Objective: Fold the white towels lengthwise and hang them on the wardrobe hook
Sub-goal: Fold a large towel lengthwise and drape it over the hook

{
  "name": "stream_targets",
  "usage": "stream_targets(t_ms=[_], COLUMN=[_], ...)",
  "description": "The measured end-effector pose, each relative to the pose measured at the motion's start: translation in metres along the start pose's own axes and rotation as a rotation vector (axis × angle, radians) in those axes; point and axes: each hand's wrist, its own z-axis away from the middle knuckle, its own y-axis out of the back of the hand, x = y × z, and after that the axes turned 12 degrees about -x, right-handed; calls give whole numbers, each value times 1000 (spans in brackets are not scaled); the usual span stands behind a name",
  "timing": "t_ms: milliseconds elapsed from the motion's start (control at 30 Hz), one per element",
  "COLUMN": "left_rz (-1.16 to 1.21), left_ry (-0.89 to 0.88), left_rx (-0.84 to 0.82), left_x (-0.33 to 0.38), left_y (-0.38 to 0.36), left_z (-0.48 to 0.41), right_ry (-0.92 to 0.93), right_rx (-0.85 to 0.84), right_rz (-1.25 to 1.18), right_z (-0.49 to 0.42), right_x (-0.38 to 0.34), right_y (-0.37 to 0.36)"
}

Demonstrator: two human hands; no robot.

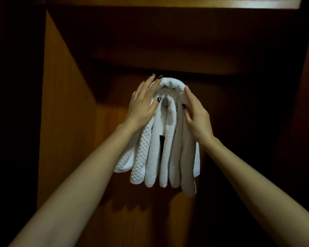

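- Towels (157, 148) drape over the hook (165, 102), hiding all but its front.
- Shelf (168, 63) close above.
- Open room beneath the towels and toward the wardrobe's left wall (64, 113).

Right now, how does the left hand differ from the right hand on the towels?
The left hand reaches higher, its straight fingers at the top of the towels; the right hand sits lower on their right side. The left thumb lies beside the hook; the right thumb is farther from it. Both hands are open, touch the towels and have dark nails.
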Motion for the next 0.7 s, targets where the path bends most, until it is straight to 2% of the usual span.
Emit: stream_targets(t_ms=[100,200,433,567,700], left_rz=[85,219,287,219,64], left_ry=[-9,26,42,72,63], left_rx=[-27,28,94,30,-138], left_x=[-4,-11,-19,-11,-10], left_y=[2,0,-24,-18,-3], left_z=[-25,-31,-12,-5,15], right_ry=[48,64,35,0,-83], right_rx=[30,53,77,-9,-174], right_rz=[-43,-80,-59,3,136], right_z=[-20,-37,-28,-23,-15], right_x=[-2,-1,2,-4,-9], right_y=[-2,-3,-18,-14,0])
